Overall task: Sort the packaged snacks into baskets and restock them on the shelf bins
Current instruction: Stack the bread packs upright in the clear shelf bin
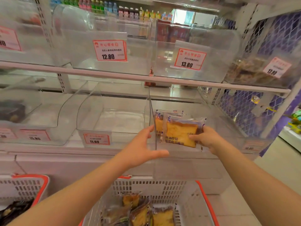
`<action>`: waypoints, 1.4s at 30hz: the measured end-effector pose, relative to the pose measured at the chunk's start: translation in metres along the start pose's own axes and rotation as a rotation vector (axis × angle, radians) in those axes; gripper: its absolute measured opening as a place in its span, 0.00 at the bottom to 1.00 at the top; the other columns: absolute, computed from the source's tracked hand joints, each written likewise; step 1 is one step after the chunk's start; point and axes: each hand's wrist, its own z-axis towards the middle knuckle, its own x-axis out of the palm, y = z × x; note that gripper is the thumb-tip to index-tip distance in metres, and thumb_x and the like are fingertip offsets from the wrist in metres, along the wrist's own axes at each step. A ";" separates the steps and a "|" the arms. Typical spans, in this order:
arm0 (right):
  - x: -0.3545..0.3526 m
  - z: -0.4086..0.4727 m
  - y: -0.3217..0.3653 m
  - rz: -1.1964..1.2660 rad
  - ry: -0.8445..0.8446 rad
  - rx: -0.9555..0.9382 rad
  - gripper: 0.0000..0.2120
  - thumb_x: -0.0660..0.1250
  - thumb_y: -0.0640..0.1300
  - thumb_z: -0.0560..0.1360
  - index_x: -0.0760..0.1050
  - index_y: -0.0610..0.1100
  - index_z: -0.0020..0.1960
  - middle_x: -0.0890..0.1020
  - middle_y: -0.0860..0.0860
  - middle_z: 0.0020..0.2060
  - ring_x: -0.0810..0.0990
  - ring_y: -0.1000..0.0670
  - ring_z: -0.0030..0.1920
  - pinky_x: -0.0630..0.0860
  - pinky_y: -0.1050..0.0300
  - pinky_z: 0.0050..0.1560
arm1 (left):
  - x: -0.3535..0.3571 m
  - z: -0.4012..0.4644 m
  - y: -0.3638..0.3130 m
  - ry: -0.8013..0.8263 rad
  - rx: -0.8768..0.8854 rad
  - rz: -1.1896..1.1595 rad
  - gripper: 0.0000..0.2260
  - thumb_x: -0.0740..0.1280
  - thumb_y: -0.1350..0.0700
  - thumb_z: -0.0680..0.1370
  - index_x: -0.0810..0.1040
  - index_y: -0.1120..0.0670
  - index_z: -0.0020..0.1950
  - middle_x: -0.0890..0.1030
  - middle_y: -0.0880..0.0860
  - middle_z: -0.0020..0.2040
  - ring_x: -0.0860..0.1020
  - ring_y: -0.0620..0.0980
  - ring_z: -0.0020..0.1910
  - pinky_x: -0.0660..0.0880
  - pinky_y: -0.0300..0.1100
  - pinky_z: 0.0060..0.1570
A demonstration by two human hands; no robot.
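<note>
My right hand [206, 137] grips a packaged toast slice [180, 132] in a clear wrapper with blue print and holds it upright inside the clear shelf bin [211, 111] on the lower shelf, right of centre. Behind it stand one or two more packs of the same toast [158, 123]. My left hand [145, 149] is open, its fingers against the bin's left wall near the front corner. Below, a white basket with an orange rim [156, 186] holds several more toast packs [156, 214].
A second orange-rimmed basket [24, 185] with dark packs sits at the lower left. Clear bins with red price tags [96, 139] line both shelves; the neighbouring bin [114, 118] is bare inside. A white shelf rail [146, 79] runs overhead. Mesh panel and floor lie to the right.
</note>
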 end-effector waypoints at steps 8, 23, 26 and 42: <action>0.026 0.054 -0.005 -0.571 -0.044 -0.072 0.17 0.68 0.39 0.73 0.73 0.38 0.61 0.79 0.39 0.54 0.78 0.39 0.53 0.76 0.45 0.56 | -0.001 0.003 0.024 0.060 0.165 0.116 0.45 0.64 0.26 0.58 0.46 0.33 0.70 0.59 0.33 0.63 0.66 0.30 0.60 0.68 0.32 0.60; 0.026 -0.038 0.026 -0.652 -0.017 -0.454 0.10 0.66 0.46 0.76 0.75 0.44 0.55 0.79 0.51 0.47 0.77 0.54 0.46 0.70 0.63 0.45 | 0.012 -0.011 0.035 -0.107 0.092 -0.189 0.18 0.68 0.45 0.73 0.67 0.34 0.59 0.73 0.34 0.57 0.76 0.35 0.50 0.74 0.32 0.47; 0.028 -0.102 0.021 -0.559 0.151 -0.708 0.06 0.67 0.45 0.74 0.73 0.55 0.43 0.77 0.62 0.34 0.75 0.63 0.35 0.68 0.73 0.38 | 0.029 -0.019 0.062 -0.206 -0.133 -0.344 0.06 0.64 0.53 0.78 0.75 0.41 0.50 0.80 0.43 0.46 0.79 0.36 0.38 0.73 0.32 0.37; 0.114 -0.053 -0.182 -0.965 0.720 -0.164 0.13 0.60 0.44 0.78 0.76 0.35 0.52 0.81 0.38 0.50 0.78 0.40 0.50 0.72 0.51 0.44 | 0.127 -0.047 0.227 0.052 -0.562 0.394 0.12 0.60 0.60 0.78 0.73 0.59 0.61 0.74 0.59 0.60 0.73 0.56 0.54 0.71 0.47 0.53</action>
